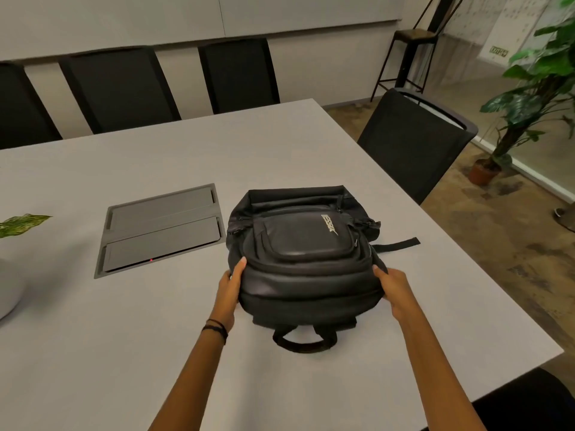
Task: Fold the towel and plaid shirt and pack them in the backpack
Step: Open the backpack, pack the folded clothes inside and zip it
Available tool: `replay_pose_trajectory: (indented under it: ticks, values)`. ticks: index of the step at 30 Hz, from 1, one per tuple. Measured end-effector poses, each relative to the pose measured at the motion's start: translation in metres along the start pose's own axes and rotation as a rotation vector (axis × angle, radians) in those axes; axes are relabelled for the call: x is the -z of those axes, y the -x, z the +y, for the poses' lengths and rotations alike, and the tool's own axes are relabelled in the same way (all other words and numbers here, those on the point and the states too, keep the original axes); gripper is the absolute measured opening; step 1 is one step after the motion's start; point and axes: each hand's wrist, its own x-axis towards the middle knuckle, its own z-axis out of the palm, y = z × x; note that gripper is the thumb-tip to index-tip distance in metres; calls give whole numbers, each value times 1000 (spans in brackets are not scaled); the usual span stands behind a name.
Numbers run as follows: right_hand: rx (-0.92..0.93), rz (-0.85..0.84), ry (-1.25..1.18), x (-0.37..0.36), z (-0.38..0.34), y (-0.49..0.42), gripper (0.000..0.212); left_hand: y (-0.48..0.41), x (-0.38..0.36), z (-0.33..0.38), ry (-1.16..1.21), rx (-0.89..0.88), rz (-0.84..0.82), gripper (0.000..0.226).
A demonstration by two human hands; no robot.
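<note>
Head view. Black backpack flat on the grey bench, front pocket up, carry loop toward the near edge, a loose strap trailing off the right side. Left hand pressed to the backpack's left flank, right hand to its right flank. Both laid along the sides with fingers fairly straight, squeezing the bag between the palms rather than wrapped round any part. Zips seemingly closed, far end too rumpled to judge. No towel and no plaid shirt anywhere in sight; impossible to tell whether already inside or simply out of frame. Sunken grey hatch in the bench just left of the bag, not touching. Dark chair at the right edge, potted plant on the floor beyond.

Likely trouble, as a guess:
- **Slip:** smooth, slick-looking shell under a flat-palmed hold, so a slide out on any lift.
- **Snag:** trailing strap catching the bench corner or the chair during a turn or drag.
- **Collapsed opening:** bag lying flat, so the main opening sagging shut against folded cloth unless stood up or propped.
</note>
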Motion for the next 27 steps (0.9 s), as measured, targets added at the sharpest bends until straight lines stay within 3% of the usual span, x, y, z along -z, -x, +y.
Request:
replay_pose_trajectory:
  ticks: [3,7,11,14,16,19,22,24,27]
  values:
    - [79,37,82,-6,-39,2,26,-2,-2,43,-51,-84,-31,37]
    - [46,75,215,-13,-85,2,23,-6,5,88,-61,-153,-53,48]
    - [102,-47,230,-15,-113,2,19,-2,8,120,-38,-324,-128,32]
    - [8,-200,134,-18,-126,6,43,-6,2,138,-63,-425,-199,56]
    - [142,-142,33,-20,-127,-1,52,-9,-8,147,-80,-464,-190,73]
    - [341,-20,145,-20,-122,-4,63,-14,-27,155,-126,-524,-189,73]
    - [647,395,540,-11,-112,-6,69,-27,-41,158,-187,-550,-163,77]
    - [794,562,578,-6,-107,-9,74,-36,-48,158,-260,-568,-135,81]
    - [1004,422,410,-3,-105,-22,74,-45,-55,159,-341,-586,-88,82]
